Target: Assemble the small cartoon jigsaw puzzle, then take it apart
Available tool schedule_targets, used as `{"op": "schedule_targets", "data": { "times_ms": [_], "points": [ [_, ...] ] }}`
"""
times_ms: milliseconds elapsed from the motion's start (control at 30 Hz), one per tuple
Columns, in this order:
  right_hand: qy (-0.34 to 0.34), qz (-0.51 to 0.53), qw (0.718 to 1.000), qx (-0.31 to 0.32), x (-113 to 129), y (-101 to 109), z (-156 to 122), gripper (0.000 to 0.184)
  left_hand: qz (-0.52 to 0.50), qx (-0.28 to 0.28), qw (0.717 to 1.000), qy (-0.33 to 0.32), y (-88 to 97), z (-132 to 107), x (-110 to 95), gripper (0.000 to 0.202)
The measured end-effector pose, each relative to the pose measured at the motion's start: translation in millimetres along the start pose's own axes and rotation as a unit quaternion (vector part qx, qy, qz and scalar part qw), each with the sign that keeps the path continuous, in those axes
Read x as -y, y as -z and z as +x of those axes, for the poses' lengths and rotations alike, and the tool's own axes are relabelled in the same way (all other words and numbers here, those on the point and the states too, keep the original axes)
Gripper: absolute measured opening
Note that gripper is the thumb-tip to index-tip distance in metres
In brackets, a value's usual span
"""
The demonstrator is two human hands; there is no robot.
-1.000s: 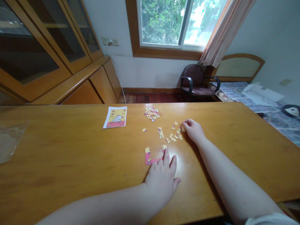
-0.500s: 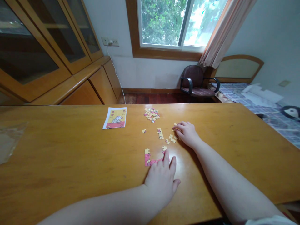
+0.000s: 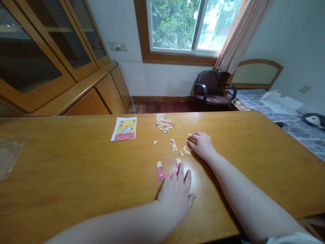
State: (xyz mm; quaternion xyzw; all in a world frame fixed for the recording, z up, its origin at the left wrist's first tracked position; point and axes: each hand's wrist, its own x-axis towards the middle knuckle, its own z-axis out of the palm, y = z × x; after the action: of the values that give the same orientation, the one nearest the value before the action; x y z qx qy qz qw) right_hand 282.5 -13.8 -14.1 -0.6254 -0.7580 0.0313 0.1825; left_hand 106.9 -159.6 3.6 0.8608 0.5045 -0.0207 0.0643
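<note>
My left hand point(image 3: 175, 195) lies with its fingers spread over the lower right of a partly joined jigsaw section point(image 3: 159, 172), pink with yellow at its upper ends. Its fingertips touch the pink edge and cover part of it. Further off, my right hand point(image 3: 201, 144) is bent over a small group of yellow puzzle pieces point(image 3: 187, 150). Its thumb and forefinger close around a piece there, mostly hidden by the fingers. Between the hands and the far pile lies a short joined yellow strip point(image 3: 173, 145). One loose puzzle piece point(image 3: 155, 142) sits left of the strip.
A pile of puzzle pieces point(image 3: 164, 124) is near the table's far edge. Left of it lies a printed picture sheet point(image 3: 124, 128) with a white animal on yellow and pink. A clear plastic bag point(image 3: 10, 156) rests at far left. An armchair point(image 3: 209, 88) stands beyond the wooden table point(image 3: 88, 176).
The fingers of my right hand have shifted slightly and drawn closer together over the yellow pieces. My left hand stays on the joined section. The view has moved a little.
</note>
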Motion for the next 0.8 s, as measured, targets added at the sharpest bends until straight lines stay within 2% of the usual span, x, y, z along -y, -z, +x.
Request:
{"op": "schedule_targets", "data": {
  "times_ms": [233,533,667,800],
  "points": [
    [0.010,0.009,0.999,0.037,7,3,-2,0.013,0.002,-0.001,1.000,-0.003,-0.8,-1,0,0.069],
    [0.068,0.113,0.990,0.047,10,13,-5,0.009,0.007,-0.006,1.000,0.002,1.9,0,-2,0.069],
    [0.087,0.221,0.965,0.108,22,19,-11,0.012,0.011,-0.002,1.000,0.009,3.4,0,-2,0.070],
    [0.135,0.235,0.948,0.165,37,21,-16,0.013,0.007,0.000,1.000,0.013,1.9,0,-2,0.072]
  ]
}}
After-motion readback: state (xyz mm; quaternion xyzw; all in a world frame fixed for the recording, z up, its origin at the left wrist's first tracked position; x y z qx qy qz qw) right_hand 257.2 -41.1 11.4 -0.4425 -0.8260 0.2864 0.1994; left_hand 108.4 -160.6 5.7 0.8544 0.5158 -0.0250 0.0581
